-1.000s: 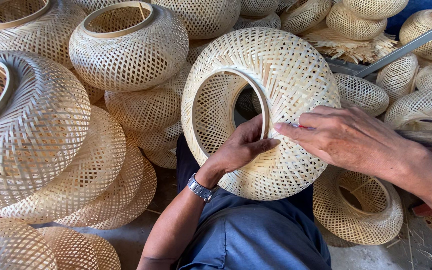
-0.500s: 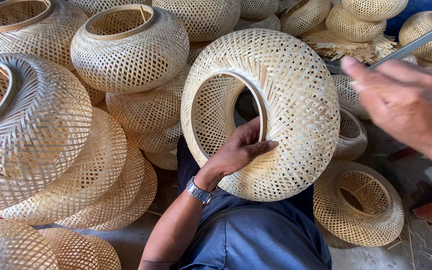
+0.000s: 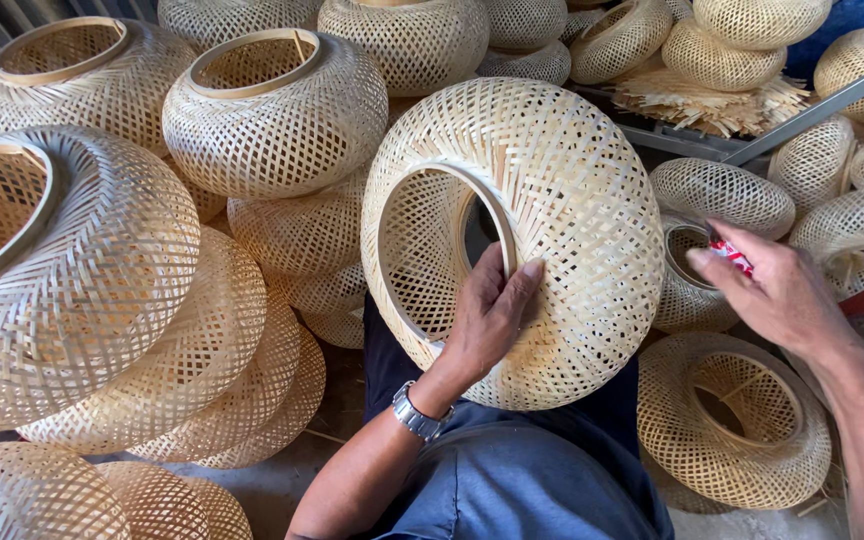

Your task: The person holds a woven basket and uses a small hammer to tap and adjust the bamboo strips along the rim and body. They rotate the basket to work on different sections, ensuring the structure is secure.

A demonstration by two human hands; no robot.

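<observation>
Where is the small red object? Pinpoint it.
In the head view, the small red object sits right of centre, pinched in the right hand, just right of the woven bamboo shade the left hand steadies.

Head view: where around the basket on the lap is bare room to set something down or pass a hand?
Little. A strip of bare floor lies between the stacked baskets and the left hand forearm. Another small patch sits below the open-topped basket, under the right hand. Around the held basket, the left side and back are packed.

woven shade [image 3: 562, 230]: pale straw, lattice weave | trousers [image 3: 542, 480]: blue | small object [image 3: 732, 255]: red-white
</observation>
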